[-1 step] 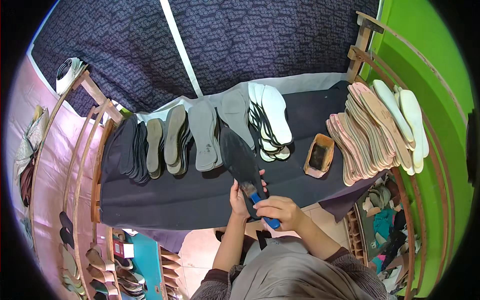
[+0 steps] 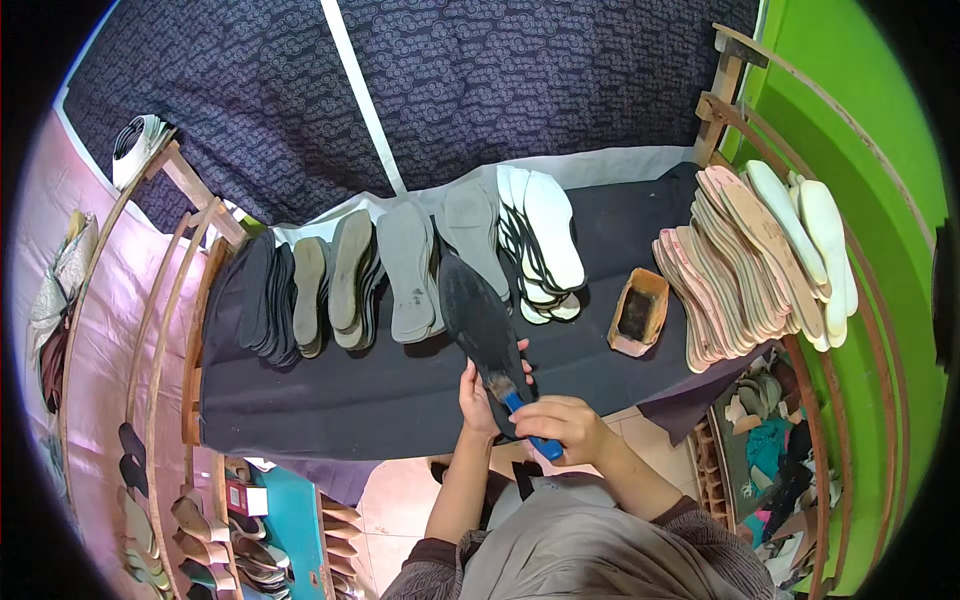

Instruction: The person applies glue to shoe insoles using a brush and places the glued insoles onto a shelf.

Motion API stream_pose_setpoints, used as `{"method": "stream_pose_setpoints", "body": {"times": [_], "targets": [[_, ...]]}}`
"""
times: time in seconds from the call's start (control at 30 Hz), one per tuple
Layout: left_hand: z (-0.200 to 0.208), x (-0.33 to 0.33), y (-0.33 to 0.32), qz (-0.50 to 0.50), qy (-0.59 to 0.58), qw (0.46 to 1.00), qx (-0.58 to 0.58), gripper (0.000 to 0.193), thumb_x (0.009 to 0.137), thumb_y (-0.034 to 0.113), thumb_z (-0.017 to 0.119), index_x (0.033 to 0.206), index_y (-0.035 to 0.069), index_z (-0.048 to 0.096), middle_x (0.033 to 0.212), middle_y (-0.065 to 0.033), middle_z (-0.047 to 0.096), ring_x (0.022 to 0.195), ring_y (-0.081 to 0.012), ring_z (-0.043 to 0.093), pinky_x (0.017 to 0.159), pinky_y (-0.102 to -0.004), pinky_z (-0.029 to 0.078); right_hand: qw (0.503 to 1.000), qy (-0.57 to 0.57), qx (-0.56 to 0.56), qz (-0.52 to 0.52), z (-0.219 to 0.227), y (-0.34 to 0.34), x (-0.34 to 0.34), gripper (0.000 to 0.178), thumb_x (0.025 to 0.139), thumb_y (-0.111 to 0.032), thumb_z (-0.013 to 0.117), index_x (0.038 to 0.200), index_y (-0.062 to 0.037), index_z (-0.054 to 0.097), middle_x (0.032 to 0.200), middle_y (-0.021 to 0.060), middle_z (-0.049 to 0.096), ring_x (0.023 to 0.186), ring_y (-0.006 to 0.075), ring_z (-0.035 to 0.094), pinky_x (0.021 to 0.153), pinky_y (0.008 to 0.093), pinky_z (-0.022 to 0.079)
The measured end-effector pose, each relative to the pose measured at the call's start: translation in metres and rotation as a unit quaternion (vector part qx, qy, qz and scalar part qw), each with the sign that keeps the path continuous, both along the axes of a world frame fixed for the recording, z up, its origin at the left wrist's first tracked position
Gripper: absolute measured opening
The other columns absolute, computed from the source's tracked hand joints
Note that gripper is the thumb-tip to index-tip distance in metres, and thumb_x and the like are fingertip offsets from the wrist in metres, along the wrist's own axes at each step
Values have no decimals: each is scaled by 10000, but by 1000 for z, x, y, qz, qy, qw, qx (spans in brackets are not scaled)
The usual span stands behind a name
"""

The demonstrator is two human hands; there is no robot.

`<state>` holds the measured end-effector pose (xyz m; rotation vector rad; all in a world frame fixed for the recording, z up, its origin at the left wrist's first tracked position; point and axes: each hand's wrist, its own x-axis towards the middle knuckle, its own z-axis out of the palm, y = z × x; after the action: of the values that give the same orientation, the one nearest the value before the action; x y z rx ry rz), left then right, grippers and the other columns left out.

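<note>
A black shoe sole [image 2: 478,315] lies across my left hand [image 2: 479,400], whose fingers wrap round its edges at the near end. In my right hand [image 2: 560,424] is a paintbrush [image 2: 538,441] with a blue handle. Its bristles rest on the sole's upper face near the heel. The sole's toe end points away from me, over stacks of grey insoles [image 2: 408,270]. To the right on the table stands a small open box [image 2: 614,336] with a dark inside, away from both hands.
On the black-covered table [image 2: 300,415] are stacks of black insoles [image 2: 265,300], olive insoles [image 2: 309,290], white insoles [image 2: 548,230] and pinkish-tan insoles [image 2: 715,280]. Wooden rails [image 2: 165,330] flank the table. Below left, a blue surface [image 2: 290,525] holds shoe parts; cloth scraps [image 2: 768,440] lie at right.
The brush has shifted very slightly, its bristles now a little nearer me on the sole. My left hand keeps its hold, and the table looks the same.
</note>
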<state>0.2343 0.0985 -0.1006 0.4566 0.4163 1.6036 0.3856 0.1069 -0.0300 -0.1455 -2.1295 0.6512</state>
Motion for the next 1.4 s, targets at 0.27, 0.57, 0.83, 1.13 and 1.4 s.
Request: {"method": "stream_pose_setpoints", "body": {"times": [0.27,0.57,0.83,1.13,1.4], "targets": [[-6,-2,-1,6,11,1000,22,595,946,429,202,1329,4,364,1319,-228,448,898,-236,593,796,-353,499,999,12,-51,-12,9,3,7,227,655,-19,680,872,-53,622,866,92,659,770,266,654,665,327,524],[-13,-5,1,7,5,999,31,600,949,440,211,1383,35,297,1365,-247,395,954,-258,593,834,-364,497,997,-8,-71,43,7,2,6,236,643,-16,686,864,-52,611,826,105,651,738,279,650,658,326,523],[-29,-12,-3,-22,-93,995,29,563,946,417,236,1364,55,339,1328,-219,443,976,-290,599,854,-397,488,997,51,-5,-53,19,28,-3,174,690,9,651,855,-31,616,907,124,636,751,281,643,644,339,524],[-11,-7,1,-2,-56,998,29,597,947,451,219,1374,51,340,1342,-197,444,951,-254,602,776,-380,515,998,-18,-61,23,11,12,6,283,612,5,670,881,-50,605,859,80,640,759,271,637,684,351,515],[-33,-12,0,-45,-149,986,56,552,948,416,230,1339,62,394,1314,-187,475,1030,-268,571,895,-379,456,997,28,5,-69,21,28,-4,164,707,-6,650,862,-43,612,927,117,639,752,283,652,655,330,528]]}}
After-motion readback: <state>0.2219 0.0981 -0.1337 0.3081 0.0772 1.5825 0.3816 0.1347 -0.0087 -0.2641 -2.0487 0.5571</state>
